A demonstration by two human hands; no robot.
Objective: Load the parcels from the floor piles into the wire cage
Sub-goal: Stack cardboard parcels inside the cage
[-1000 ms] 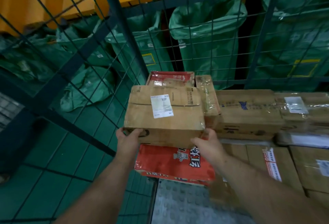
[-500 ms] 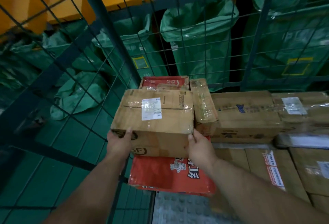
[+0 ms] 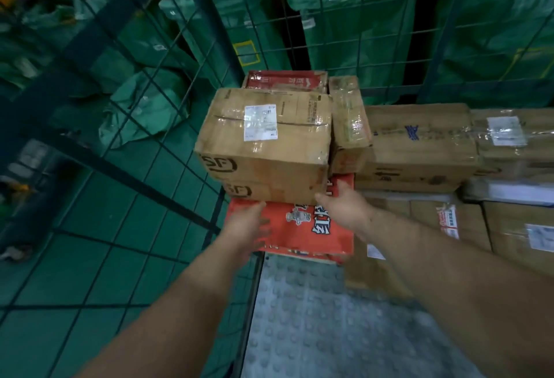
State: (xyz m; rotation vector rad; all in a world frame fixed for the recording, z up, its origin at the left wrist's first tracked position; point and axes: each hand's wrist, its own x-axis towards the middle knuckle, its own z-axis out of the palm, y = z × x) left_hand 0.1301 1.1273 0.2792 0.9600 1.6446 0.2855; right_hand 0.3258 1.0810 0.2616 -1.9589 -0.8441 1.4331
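A dark green wire cage is seen from above, its mesh walls meeting at a corner post. Bulging green woven sacks stand outside the mesh. Inside, a grey studded metal floor plate is bare near the viewer, and taped brown cardboard parcels are stacked along the far side.

At the left end of that stack a flat red printed cardboard carton lies across the plate's edge. On it rests the parcel now being dealt with, a brown cardboard box with a white shipping label and black logos. The box is therefore already inside the cage, close to the corner post and pressed beside a narrow tape-wrapped brown box.

Two bare forearms reach in from below. The box lies straight ahead of both hands and slightly above them, its long axis running left to right, so that it spans the gap between them. The right hand is nearer, with fingers extended and the thumb tip at the box's lower right edge. The left hand (blurred) is spread flat over the red carton just under the lower left corner. Nothing is grasped by either hand; the box appears released, and any last nudge would be made straight away from the viewer.
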